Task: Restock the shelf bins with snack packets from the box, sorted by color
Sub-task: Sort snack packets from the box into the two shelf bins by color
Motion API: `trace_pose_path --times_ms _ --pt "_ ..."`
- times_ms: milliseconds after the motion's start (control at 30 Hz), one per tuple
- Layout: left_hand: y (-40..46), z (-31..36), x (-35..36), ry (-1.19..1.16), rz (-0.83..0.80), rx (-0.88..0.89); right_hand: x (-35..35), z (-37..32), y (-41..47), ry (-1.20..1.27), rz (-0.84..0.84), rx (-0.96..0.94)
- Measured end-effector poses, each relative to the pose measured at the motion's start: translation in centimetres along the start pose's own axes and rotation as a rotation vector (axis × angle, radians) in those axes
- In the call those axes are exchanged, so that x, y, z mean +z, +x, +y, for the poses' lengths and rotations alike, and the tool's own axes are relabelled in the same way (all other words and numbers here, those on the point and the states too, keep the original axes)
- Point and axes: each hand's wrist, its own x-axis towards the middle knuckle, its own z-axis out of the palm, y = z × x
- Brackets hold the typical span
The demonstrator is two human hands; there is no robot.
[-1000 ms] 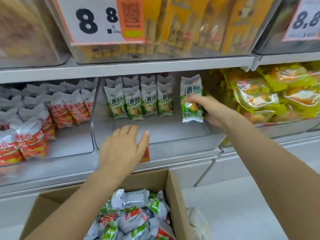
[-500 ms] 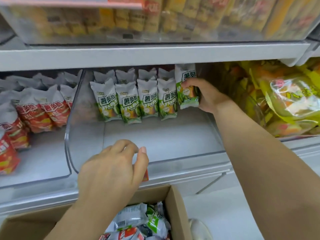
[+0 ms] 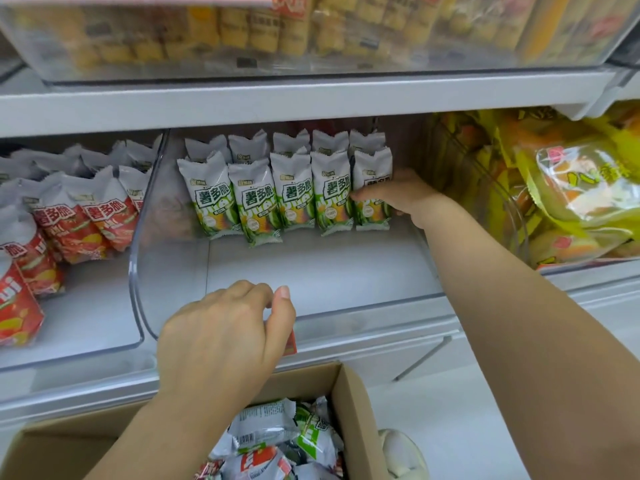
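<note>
A white store shelf [image 3: 242,102] spans the frame, with a clear bin of yellow snack packs [image 3: 242,26] along the top. Below it, three clear bins sit side by side: the left bin [image 3: 86,327] holds red packets [image 3: 104,220], the middle bin [image 3: 311,271] holds a row of green packets [image 3: 277,195] standing upright at its back, and the right bin [image 3: 519,209] is stuffed with yellow bags [image 3: 581,188]. A pale floor [image 3: 467,427] shows at lower right. At the bottom centre, an open cardboard box [image 3: 353,410] contains mixed red and green packets [image 3: 277,438]. The left hand [image 3: 221,337], at lower centre, curls its fingers over the middle bin's front lip and grips it. The right hand [image 3: 401,199], at centre right, pinches the rightmost green packet [image 3: 372,171], which stands at the end of the row, touching its neighbour.
</note>
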Motion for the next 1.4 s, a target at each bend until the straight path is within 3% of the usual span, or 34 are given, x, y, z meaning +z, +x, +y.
trace_pose_path --times_ms 800,1200,1400 --pt "0.0 -0.1 0.4 0.030 0.079 0.035 0.4 0.1 -0.3 0.150 0.092 -0.237" --pt "0.0 0.0 0.4 -0.003 0.115 0.025 0.8 -0.4 -1.4 0.066 0.144 -0.163" --pt "-0.2 -0.5 0.6 -0.023 0.070 0.033 1.0 -1.5 -7.1 0.060 0.224 -0.175"
